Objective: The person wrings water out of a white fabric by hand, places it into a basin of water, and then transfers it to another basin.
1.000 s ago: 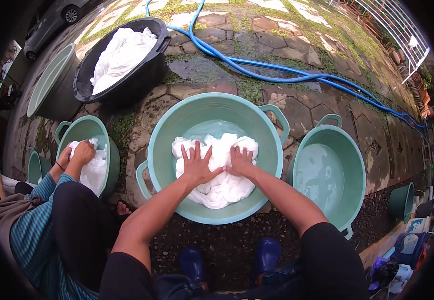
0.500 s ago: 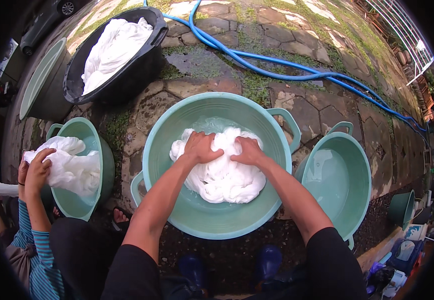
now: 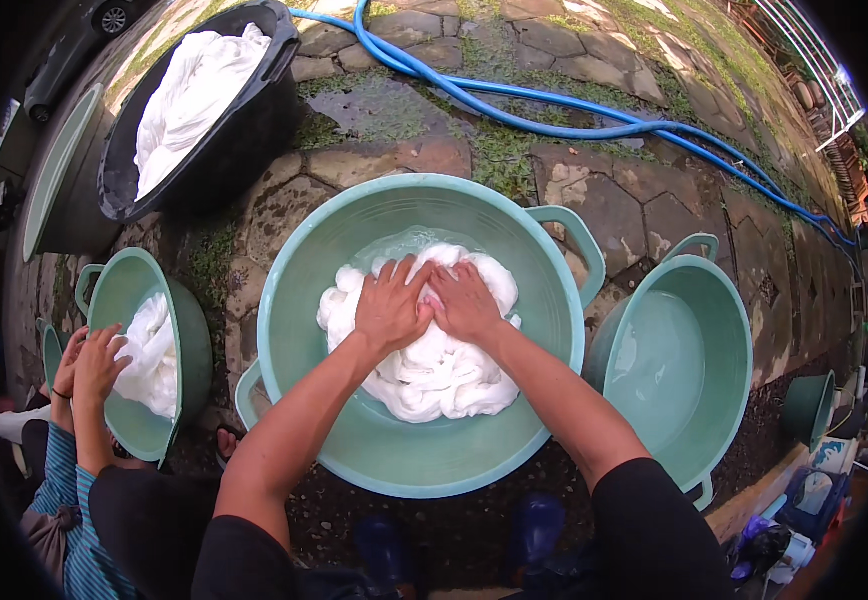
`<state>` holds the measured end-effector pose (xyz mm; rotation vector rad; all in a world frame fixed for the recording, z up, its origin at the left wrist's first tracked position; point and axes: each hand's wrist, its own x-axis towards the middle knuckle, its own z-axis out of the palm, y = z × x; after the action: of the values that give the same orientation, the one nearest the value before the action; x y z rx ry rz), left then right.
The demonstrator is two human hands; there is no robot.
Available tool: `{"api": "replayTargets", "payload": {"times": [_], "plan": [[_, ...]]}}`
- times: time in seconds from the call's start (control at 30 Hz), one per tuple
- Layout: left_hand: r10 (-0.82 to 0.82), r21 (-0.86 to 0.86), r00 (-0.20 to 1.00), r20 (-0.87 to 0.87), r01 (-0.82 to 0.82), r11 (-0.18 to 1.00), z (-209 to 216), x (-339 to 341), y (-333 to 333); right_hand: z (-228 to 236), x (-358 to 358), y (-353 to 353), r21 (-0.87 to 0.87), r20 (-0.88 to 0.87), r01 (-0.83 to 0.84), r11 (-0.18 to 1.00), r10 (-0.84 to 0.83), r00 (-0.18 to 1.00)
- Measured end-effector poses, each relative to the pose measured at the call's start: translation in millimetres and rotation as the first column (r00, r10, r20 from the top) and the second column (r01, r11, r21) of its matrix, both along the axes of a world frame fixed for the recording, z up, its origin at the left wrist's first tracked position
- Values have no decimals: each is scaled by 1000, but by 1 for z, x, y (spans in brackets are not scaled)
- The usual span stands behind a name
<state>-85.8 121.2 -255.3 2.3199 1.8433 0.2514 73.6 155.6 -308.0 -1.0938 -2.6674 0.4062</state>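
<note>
A heap of wet white cloth [image 3: 441, 382] lies in shallow water in the big green two-handled tub [image 3: 304, 260] in front of me. My left hand [image 3: 391, 306] presses on the heap from above, its fingers stretched forward and spread over the folds. Right beside it, my right hand [image 3: 467, 304] lies flat on the same cloth. The thumbs meet near the middle of the heap, and a fold of cloth bulges up between them. Both palms are hidden against the cloth.
At the left, a co-worker's hands [image 3: 94, 360] hover by white cloth in a smaller green tub [image 3: 194, 330]. Behind it stands a black tub [image 3: 244, 120] piled with white cloth. A green tub [image 3: 674, 360] holding water is at my right. Blue hoses [image 3: 554, 120] cross the stone paving.
My hands have come closer together, their fingers now lying flatter on the cloth. At the left, the co-worker's cloth has dropped down into the small tub. The view has shifted slightly.
</note>
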Motion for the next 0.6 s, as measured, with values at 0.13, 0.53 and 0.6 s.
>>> {"api": "replayTargets", "payload": {"times": [0.13, 0.53, 0.6], "plan": [[143, -284, 984, 107, -107, 953, 0, -1, 28, 2, -3, 18, -306, 31, 67, 950, -61, 998], [315, -166, 945, -90, -326, 931, 33, -6, -24, 11, 34, 12, -470, 122, 559, 683, -577, 807], [428, -209, 897, -114, -442, 872, 19, -12, -32, 16, 20, 5, -572, 156, 563, 597, -594, 789]]}}
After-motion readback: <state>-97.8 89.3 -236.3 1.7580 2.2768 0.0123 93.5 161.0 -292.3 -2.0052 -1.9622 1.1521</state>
